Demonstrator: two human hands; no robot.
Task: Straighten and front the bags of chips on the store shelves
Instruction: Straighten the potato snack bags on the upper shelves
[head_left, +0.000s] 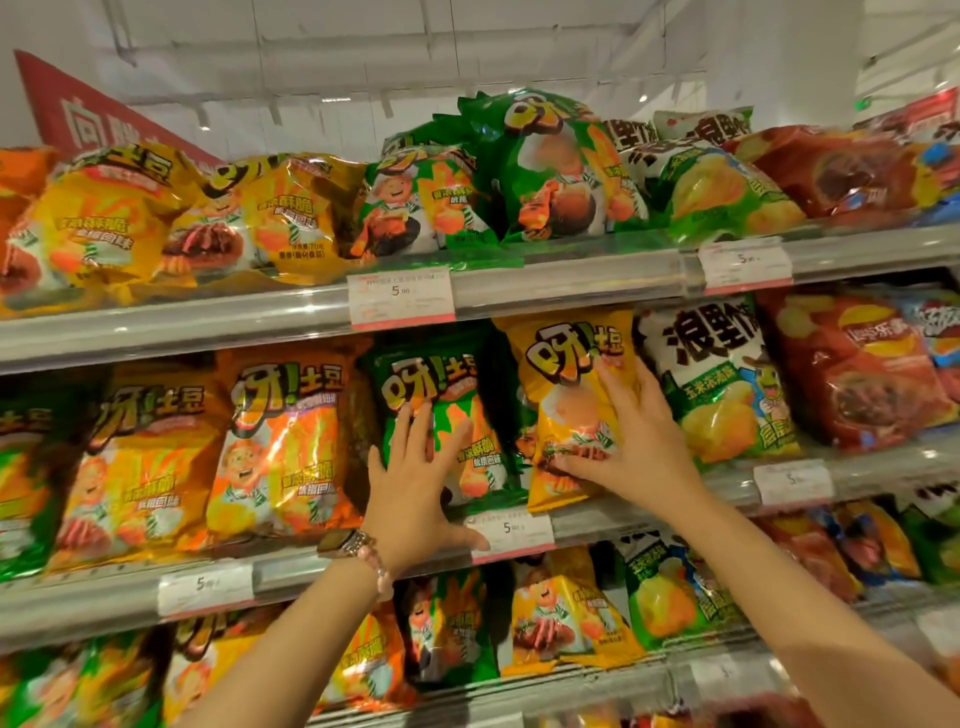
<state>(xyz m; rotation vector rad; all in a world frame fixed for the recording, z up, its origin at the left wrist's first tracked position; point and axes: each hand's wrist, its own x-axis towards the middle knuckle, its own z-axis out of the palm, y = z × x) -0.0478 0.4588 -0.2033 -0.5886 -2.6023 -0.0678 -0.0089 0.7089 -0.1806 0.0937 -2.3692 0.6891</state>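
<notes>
1. Your left hand (415, 480) lies flat, fingers straight and spread, against the glossy green foil chip bag (441, 415) on the middle grey metal shelf (291, 566); it presses, it does not grasp.
2. Your right hand (631, 441) is spread over the lower half of the shiny yellow foil chip bag (569, 384) just at 3 o'clock of the green one, fingers mostly straight with the tips bent slightly onto the foil; I judge it a push rather than a grip.
3. Both bags stand at the shelf front, but the yellow one leans, its top tipped toward 11 o'clock, so this pair looks unfinished.
4. Toward 9 o'clock on the same shelf, the orange-and-yellow crinkled chip bags (280, 441) face out and look reasonably fronted.
5. At 12 o'clock, the top shelf needs work: the tall dark-green chip bag (545, 166) stands above its row, and the yellow slumped chip bags (104, 223) at 10 o'clock lie tilted.
6. At 6 o'clock, the lower-shelf bags (566, 613) lean unevenly and look untouched.
7. Judged overall, you are early to midway through.
</notes>
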